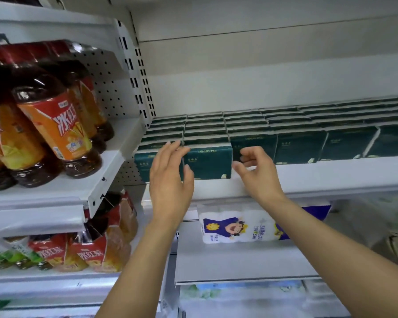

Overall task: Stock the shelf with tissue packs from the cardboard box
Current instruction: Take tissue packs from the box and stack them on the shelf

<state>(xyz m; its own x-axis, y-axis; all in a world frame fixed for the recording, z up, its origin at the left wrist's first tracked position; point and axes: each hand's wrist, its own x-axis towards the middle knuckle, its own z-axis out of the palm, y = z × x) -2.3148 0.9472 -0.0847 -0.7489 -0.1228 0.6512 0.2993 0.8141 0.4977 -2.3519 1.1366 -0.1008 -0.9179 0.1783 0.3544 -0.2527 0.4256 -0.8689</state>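
A long white metal shelf (319, 177) runs across the middle, with a plain white wall behind it. On it sits a long row of dark green soft tissue packs (301, 145), packed side by side and several deep, from the left post to the far right. To the left, on another white shelf, stand big brown tea bottles with orange and red labels (55, 131), leaning a bit. One shelf lower lies a white plastic pack with a cartoon kid in blue (234, 226). Two bare arms reach up from below. The left hand (170, 180) is spread flat with straight fingers in front of the leftmost green packs and holds nothing. The right hand (255, 168) has loosely bent fingers with a wide gap to the thumb, and it holds nothing too. Between the two hands stands one dark green tissue pack with white letters on top (208, 162), at the front edge of the shelf.
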